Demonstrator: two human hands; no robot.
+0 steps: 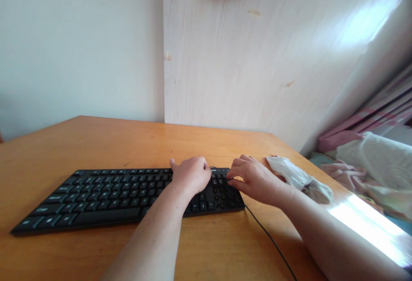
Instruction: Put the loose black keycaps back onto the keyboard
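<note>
A black keyboard [119, 193] lies on the wooden table, its number pad [222, 193] at the right end. Several spots on that pad look like bare round key sockets, without caps. My left hand [191, 175] rests over the keyboard's upper right part. Its thumb and index finger are closed together near the far edge, the little finger sticks out, and whatever they hold is hidden. Over the top right corner of the number pad, my right hand [251, 180] pinches a small dark piece, apparently a keycap [229, 179], between thumb and fingertips.
A black cable [272, 240] runs from beside the keyboard toward the table's front edge. White plastic bag material [288, 171] and a greyish bundle [318, 191] lie to the right. The wooden table [106, 139] meets a pale wall behind. Bedding [380, 160] is beyond its right edge.
</note>
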